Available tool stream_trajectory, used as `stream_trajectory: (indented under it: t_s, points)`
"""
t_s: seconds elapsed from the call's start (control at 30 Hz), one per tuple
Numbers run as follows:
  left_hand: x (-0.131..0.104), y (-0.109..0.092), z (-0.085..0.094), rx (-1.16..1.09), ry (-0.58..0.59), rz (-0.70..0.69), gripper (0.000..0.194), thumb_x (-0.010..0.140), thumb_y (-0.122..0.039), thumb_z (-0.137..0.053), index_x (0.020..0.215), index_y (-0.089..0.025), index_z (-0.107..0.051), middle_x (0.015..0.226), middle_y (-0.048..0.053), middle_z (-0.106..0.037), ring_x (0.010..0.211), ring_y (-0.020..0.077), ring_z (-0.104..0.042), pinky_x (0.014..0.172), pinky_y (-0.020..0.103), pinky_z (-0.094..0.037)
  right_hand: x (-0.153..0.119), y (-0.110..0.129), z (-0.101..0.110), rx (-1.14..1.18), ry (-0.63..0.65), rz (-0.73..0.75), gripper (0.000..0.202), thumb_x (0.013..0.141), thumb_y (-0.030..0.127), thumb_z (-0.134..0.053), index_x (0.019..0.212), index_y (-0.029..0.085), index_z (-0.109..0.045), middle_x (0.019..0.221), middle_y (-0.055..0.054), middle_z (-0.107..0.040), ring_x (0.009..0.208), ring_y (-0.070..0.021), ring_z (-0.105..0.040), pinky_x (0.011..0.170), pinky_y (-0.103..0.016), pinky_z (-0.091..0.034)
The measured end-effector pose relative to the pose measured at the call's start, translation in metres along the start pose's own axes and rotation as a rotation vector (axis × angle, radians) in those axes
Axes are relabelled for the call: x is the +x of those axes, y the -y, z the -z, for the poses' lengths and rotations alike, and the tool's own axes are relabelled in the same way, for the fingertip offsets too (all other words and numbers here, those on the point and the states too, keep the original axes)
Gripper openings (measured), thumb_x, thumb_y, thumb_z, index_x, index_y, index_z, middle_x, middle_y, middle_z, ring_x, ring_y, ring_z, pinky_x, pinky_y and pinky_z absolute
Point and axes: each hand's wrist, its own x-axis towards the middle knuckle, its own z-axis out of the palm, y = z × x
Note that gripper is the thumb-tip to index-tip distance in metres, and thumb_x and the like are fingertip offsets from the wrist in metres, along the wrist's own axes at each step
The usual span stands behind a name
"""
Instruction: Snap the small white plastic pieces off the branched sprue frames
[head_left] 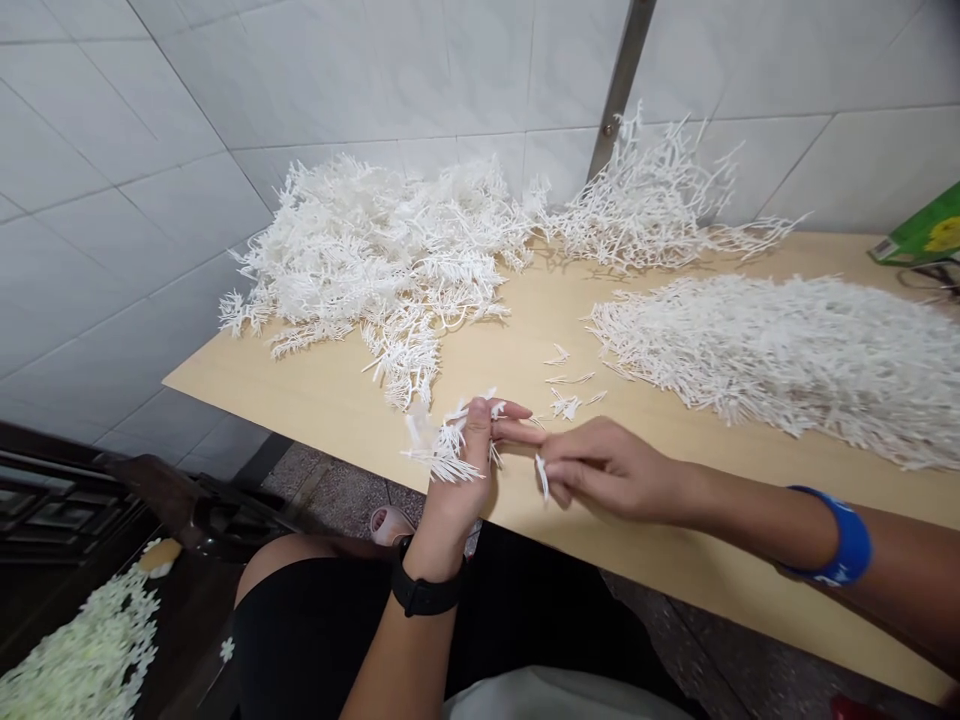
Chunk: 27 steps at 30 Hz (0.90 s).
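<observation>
White marbled tiles line the corner behind a tan tabletop point(495, 360), where a person works bare-handed over loose piles of white, branching pieces; the left hand point(469, 450), a black watch point(426, 590) on its wrist, grasps a cluster of white sprigs point(450, 455) between thumb and fingers near the table's front edge; the right hand point(611, 468), beside it, pinches a small white sprig point(542, 478) between thumb and forefinger, a blue band point(844, 538) circling the forearm. Just beyond the hands, a few loose white bits point(566, 403) lie scattered on the tabletop; a large, tangled heap of frilly white sprigs point(375, 250) spreads toward the left end, next to a pile of barer, branching white stems point(637, 210) against the wall; a long, dense mound of thin white pieces point(795, 350) covers the right side, with a green packet point(922, 230) behind it near the picture's edge. Below the table, at lower left, pale greenish-white flower-shaped pieces point(90, 645) lie massed beside dark carved wooden furniture point(60, 500); a pink shoe point(391, 524) shows on the speckled floor point(322, 480).
</observation>
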Motion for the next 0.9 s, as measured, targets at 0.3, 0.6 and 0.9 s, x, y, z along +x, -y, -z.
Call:
stream_trajectory:
  t_s: [0.3,0.6,0.9]
  points:
    - [0.003,0.000,-0.001,-0.126,0.135,-0.038,0.059,0.099,-0.059,-0.027,0.108,-0.023,-0.073,0.121,0.007,-0.072,0.117,0.0245,-0.063,0.106,0.041,-0.043,0.003,-0.023,0.011,-0.457,-0.581,-0.127,0.019,0.091,0.016,-0.055,0.094,0.018,-0.074,0.086,-0.005,-0.076,0.074,-0.0173,-0.070,0.070,-0.027,-0.053]
    - [0.005,0.006,0.002,-0.140,0.142,-0.086,0.058,0.098,-0.062,-0.027,0.118,-0.027,-0.069,0.125,0.006,-0.070,0.127,0.0248,-0.056,0.114,0.044,-0.036,0.004,-0.018,0.012,-0.450,-0.654,-0.155,0.030,0.092,0.011,-0.045,0.108,0.018,-0.069,0.104,-0.008,-0.073,0.097,-0.0205,-0.067,0.086,-0.034,-0.051]
    - [-0.010,-0.008,-0.006,0.086,0.374,-0.112,0.057,0.098,-0.059,-0.030,0.144,-0.029,-0.047,0.148,0.007,-0.051,0.136,0.0285,-0.047,0.112,0.046,-0.041,0.008,0.005,-0.012,0.108,0.001,-0.168,0.032,0.093,0.044,-0.059,0.084,0.014,-0.067,0.075,-0.004,-0.066,0.069,-0.0153,-0.058,0.066,-0.027,-0.047]
